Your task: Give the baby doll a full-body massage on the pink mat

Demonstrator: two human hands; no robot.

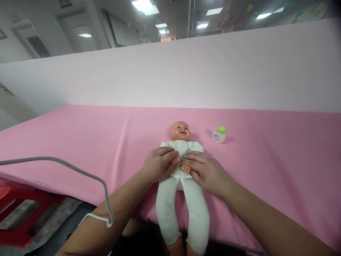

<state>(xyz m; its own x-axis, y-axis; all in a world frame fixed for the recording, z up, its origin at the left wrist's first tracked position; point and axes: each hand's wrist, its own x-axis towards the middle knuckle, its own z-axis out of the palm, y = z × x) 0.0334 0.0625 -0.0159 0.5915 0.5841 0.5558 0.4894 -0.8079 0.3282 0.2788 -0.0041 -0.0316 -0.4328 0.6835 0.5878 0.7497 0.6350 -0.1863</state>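
A baby doll (181,142) in white clothes lies on its back on the pink table cover (106,142), head away from me, legs hanging over the near edge. My left hand (159,164) rests on the doll's left side, fingers curled round one of its small arms. My right hand (205,171) lies over the doll's belly, fingers pressed on the other small hand. Both doll hands meet at the middle of its torso.
A small clear bottle with a green cap (219,134) stands right of the doll's head. A white partition (186,71) rises behind the table. A grey cable (80,174) loops over my left forearm. A red frame (18,213) sits low left.
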